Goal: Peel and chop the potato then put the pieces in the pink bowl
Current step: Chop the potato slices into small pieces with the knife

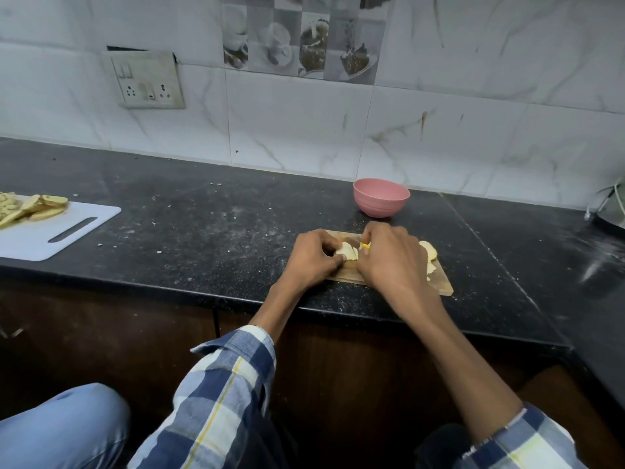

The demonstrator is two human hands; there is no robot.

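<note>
A peeled pale potato piece (347,251) lies on a small wooden cutting board (441,281) near the counter's front edge. My left hand (313,257) grips the piece from the left with curled fingers. My right hand (392,257) is curled round a yellow-handled tool (364,245), most of it hidden under the hand, right beside the piece. More cut potato pieces (429,250) lie on the board behind my right hand. The pink bowl (381,202) stands just beyond the board; I cannot see inside it.
A white cutting board (50,231) with sliced pieces (33,206) sits at the far left of the black counter (203,214). A dark appliance with a cable (610,211) is at the right edge. A tiled wall with a socket panel (147,79) stands behind.
</note>
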